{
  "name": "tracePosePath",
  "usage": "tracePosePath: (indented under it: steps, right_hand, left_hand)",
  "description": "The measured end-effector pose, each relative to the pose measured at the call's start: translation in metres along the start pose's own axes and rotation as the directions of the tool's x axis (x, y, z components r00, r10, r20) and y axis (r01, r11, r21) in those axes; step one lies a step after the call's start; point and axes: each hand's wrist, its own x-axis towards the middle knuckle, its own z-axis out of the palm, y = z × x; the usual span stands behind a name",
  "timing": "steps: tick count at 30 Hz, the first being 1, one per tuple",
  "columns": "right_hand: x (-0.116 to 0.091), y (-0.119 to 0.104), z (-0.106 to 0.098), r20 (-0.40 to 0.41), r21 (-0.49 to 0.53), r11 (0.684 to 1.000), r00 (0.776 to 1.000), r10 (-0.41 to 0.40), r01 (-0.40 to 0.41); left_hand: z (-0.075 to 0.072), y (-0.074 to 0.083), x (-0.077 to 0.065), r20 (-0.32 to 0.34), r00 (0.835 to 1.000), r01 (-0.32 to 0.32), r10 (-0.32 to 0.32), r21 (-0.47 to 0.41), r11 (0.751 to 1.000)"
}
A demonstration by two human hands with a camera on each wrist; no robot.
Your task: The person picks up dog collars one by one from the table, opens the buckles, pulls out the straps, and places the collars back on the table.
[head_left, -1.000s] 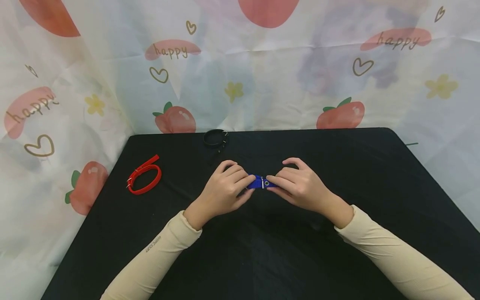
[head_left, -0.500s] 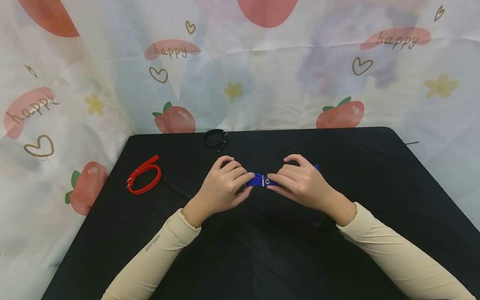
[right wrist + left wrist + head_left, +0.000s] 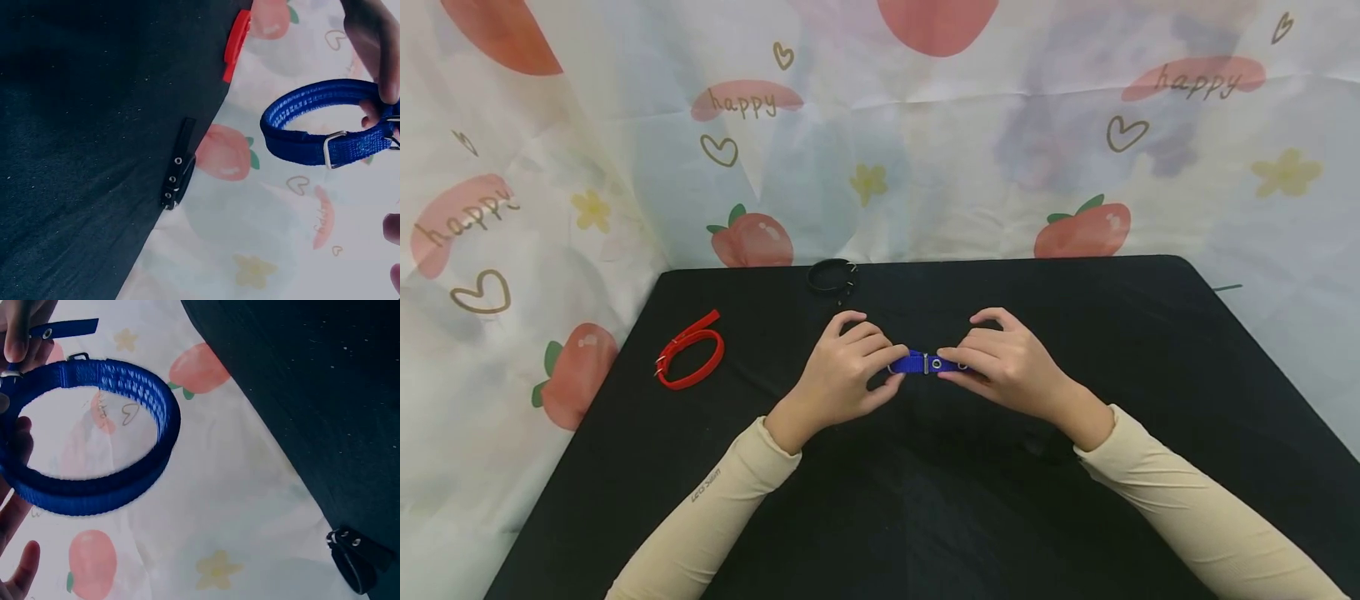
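Note:
Between my two hands is a blue collar (image 3: 913, 363) with a metal buckle and metal eyelets, lifted above the black table. My left hand (image 3: 847, 369) pinches it left of the buckle, thumb below and fingers above. On the other side my right hand (image 3: 1009, 367) pinches the strap by an eyelet, its index finger bent up and away. In the left wrist view the blue collar (image 3: 125, 494) hangs as a closed loop, its free end sticking out past the fingers. The right wrist view shows the collar (image 3: 294, 147) with a rectangular metal loop; the right edge cuts off the buckle area.
A red collar (image 3: 718, 354) lies coiled on the table's left side. At the far edge sits a black collar (image 3: 811, 284), also looped. The black-covered table (image 3: 880, 517) ends against a printed cloth backdrop (image 3: 940, 167).
Both hands stay close to the same place, the right one shifting slightly right along the strap. A blue end seen beyond the right hand half a second ago is now out of sight.

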Motion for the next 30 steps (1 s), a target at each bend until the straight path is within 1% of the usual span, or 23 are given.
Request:
tracePosePath:
  steps: [3,5,9,12,16,22,26,30]
  right_hand:
    - [0.000,0.000,0.000,0.006,0.013,1.000,1.000,0.014,-0.015]
    - [-0.001,0.000,0.000,0.004,0.014,1.000,1.000,0.022,-0.022]
    - [-0.003,0.001,-0.001,-0.030,0.017,0.999,0.999,0.042,-0.042]
    - [-0.005,0.001,-0.001,-0.053,0.037,0.998,0.997,0.055,-0.053]
    - [-0.005,0.000,-0.001,-0.076,0.058,0.997,0.996,0.054,-0.050]
    - [0.001,-0.002,0.001,-0.133,0.083,0.996,0.990,0.038,-0.027]
    - [0.003,-0.003,0.004,-0.152,0.099,0.995,0.988,0.028,-0.013]
    - [0.003,-0.002,0.004,-0.176,0.094,0.996,0.984,0.023,-0.006]
  left_hand:
    - [-0.001,0.001,0.002,-0.011,1.000,-0.010,0.010,-0.003,1.000]
    - [-0.002,0.002,0.003,-0.006,1.000,-0.009,0.009,-0.015,1.000]
    - [-0.002,0.004,0.002,0.023,1.000,0.022,-0.020,-0.057,0.998]
    - [-0.002,0.006,0.001,0.031,0.998,0.054,-0.052,-0.093,0.994]
    - [-0.002,0.008,0.002,0.045,0.996,0.084,-0.079,-0.124,0.989]
    - [-0.003,0.009,0.006,0.067,0.992,0.111,-0.103,-0.130,0.985]
    - [-0.003,0.010,0.009,0.054,0.991,0.128,-0.122,-0.134,0.983]
    - [-0.003,0.009,0.011,0.032,0.991,0.135,-0.133,-0.105,0.985]
